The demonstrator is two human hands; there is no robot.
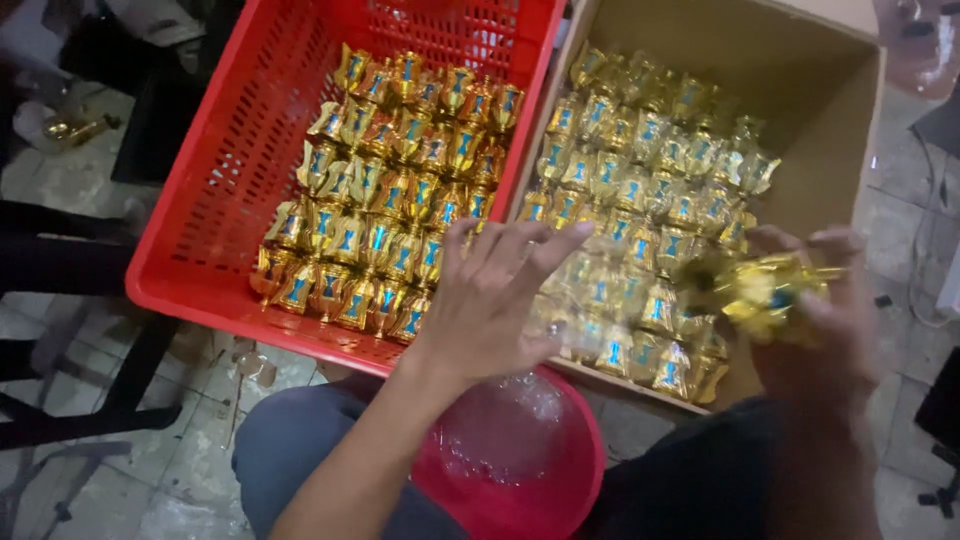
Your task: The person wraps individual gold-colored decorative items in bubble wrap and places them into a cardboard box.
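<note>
My left hand (500, 295) hovers with fingers spread and nothing in it, over the gap between a red plastic crate (215, 190) and a cardboard box (800, 110). My right hand (825, 320) grips a small gold ornament with a blue centre (765, 290), blurred by motion, above the box's near right corner. Rows of the same gold-and-blue ornaments (400, 190) fill the crate. Inside the box lie more ornaments wrapped in clear plastic (650, 190).
A red round bowl (520, 455) holding clear plastic wrappers sits between my knees below the left hand. Grey tiled floor (150, 470) surrounds the containers. Dark chair legs (90, 390) stand at the left.
</note>
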